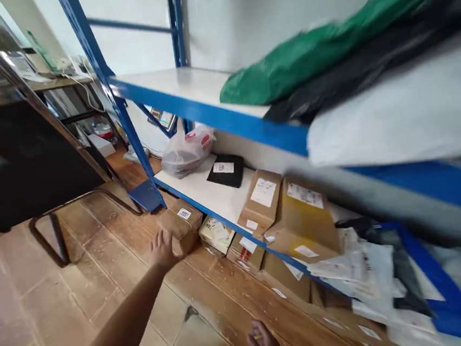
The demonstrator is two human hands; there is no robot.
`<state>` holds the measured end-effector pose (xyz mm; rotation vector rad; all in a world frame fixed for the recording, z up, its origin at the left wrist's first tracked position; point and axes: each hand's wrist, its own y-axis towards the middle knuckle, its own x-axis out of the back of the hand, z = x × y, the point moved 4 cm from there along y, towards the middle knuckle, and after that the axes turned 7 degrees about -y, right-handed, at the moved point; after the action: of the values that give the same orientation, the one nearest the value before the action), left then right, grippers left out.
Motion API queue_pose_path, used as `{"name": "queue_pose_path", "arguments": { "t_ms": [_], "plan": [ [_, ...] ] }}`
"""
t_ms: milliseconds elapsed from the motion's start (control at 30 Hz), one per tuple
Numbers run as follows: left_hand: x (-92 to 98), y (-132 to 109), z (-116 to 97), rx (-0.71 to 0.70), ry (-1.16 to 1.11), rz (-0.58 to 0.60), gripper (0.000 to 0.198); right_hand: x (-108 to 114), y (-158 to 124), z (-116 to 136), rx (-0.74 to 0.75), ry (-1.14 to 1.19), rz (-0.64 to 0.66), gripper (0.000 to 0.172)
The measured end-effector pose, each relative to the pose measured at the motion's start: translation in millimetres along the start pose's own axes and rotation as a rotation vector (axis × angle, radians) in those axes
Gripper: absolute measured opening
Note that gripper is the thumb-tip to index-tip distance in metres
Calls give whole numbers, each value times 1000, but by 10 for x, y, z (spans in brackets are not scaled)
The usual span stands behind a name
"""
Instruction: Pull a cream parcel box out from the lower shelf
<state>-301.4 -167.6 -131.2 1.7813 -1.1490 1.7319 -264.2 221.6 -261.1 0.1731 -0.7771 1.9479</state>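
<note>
My left hand (164,251) reaches toward a brown cardboard box (182,224) on the floor at the end of the shelf's underside. The fingers are apart, and the thumb lies at the box's near side; whether it presses on it I cannot tell. A white label marked with a number sits on the box top. Low in the view, my right hand (265,343) hangs over the wooden floor, its fingers loosely curled with gaps between them. A small yellowish spot shows by its fingers, too blurred to name. Beside the brown box is a cream printed box (216,234).
A blue metal rack (191,106) fills the right side. Its lower shelf bears a plastic bag (189,149), a black packet (227,170), cardboard parcels (263,197) and mailing bags (365,263). Green (305,62) and white packages overhang above. A black chair (37,153) stands left.
</note>
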Motion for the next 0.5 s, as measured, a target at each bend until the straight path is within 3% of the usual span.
{"name": "queue_pose_path", "arguments": {
  "t_ms": [100,200,267,367,433,500],
  "plan": [
    [-154,778,-27,-3,-32,-139,90,-205,519,-56,90,-95,122,56],
    [-209,1143,65,62,-129,-244,97,-311,1010,-19,198,-236,210,50],
    [-232,1173,128,48,-180,-272,100,-441,1295,42,301,-349,266,45],
    [-311,976,218,-20,-167,-343,98,-812,1625,170,376,-408,379,45],
    [-425,761,333,2,-128,-402,96,-1133,1770,284,288,-232,422,51],
    [-573,548,537,63,-85,-447,93,-1480,1830,399,109,24,448,67]
  ]
}}
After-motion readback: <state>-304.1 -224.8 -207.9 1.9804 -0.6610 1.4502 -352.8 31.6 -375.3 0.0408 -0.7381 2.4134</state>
